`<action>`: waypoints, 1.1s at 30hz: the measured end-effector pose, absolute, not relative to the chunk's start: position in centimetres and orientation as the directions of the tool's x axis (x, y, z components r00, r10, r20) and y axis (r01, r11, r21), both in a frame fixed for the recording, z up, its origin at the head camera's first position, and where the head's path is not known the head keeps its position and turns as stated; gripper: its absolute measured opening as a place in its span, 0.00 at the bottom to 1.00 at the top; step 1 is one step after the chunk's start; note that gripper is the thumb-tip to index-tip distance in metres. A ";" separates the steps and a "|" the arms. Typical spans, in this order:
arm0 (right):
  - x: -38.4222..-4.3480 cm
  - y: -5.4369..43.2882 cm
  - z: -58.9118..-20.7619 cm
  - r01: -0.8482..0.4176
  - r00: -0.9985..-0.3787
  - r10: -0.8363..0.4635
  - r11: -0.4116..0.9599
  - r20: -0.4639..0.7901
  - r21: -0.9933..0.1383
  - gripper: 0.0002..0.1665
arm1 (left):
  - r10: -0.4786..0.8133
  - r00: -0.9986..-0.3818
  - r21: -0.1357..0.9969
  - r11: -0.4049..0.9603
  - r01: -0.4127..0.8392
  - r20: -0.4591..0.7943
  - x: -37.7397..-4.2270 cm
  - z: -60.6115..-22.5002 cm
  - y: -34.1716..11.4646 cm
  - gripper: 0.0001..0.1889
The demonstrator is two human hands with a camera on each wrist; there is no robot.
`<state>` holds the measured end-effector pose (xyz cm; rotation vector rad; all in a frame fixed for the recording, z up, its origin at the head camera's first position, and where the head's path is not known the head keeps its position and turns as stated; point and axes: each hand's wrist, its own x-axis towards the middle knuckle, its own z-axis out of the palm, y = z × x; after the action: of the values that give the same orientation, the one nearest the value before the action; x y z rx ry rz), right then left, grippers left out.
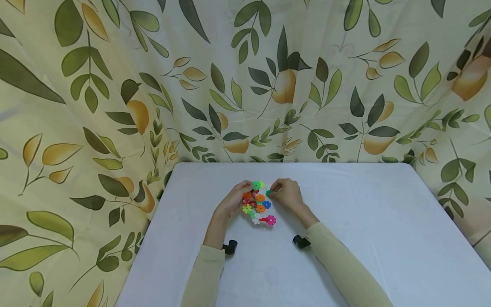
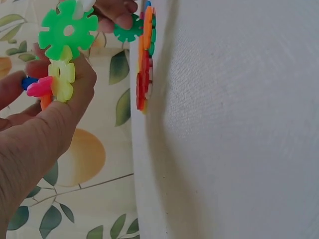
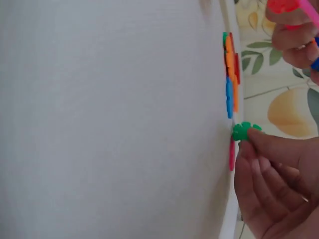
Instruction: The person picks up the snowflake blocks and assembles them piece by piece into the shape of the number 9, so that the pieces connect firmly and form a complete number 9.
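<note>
Near table's far edge (image 1: 326, 164), your right hand (image 1: 287, 195) pinched green notched disc (image 3: 242, 131), just right of joined discs (image 2: 65, 55) your left hand (image 1: 232, 198) gripped.

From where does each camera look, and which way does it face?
Head: on the head, facing forward and down to white table and leaf-print curtain; left hand, right hand, sleeves show.
Left wrist: worn there, facing across table to curtain; left hand with linked notched discs, and right fingers, show.
Right wrist: worn there, facing likewise; right hand pinching a green notched disc shows, left hand partly.
Shared: both wrist views include this disc and both hands.
</note>
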<state>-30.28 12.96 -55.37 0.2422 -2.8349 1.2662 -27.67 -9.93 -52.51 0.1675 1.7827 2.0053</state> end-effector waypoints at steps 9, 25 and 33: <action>-28.9 13.5 -54.1 -0.200 -0.980 -0.109 0.530 0.168 -0.824 0.07 | 0.390 -0.892 0.964 -0.039 -0.262 -0.227 -27.5 -52.4 -9.6 0.14; -27.4 12.9 -52.4 -0.345 -0.938 -0.089 0.348 0.335 -0.872 0.04 | 0.376 -0.892 0.947 -0.096 -0.306 -0.250 -27.5 -52.4 -9.1 0.09; -27.3 12.6 -52.3 -0.370 -0.928 -0.099 0.364 0.359 -0.855 0.04 | 0.375 -0.898 0.949 -0.118 -0.294 -0.231 -27.5 -52.5 -9.0 0.08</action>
<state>-27.29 12.64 -52.31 0.4186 -2.3800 1.5903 -27.53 -8.98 -52.48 0.0895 1.7265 2.0614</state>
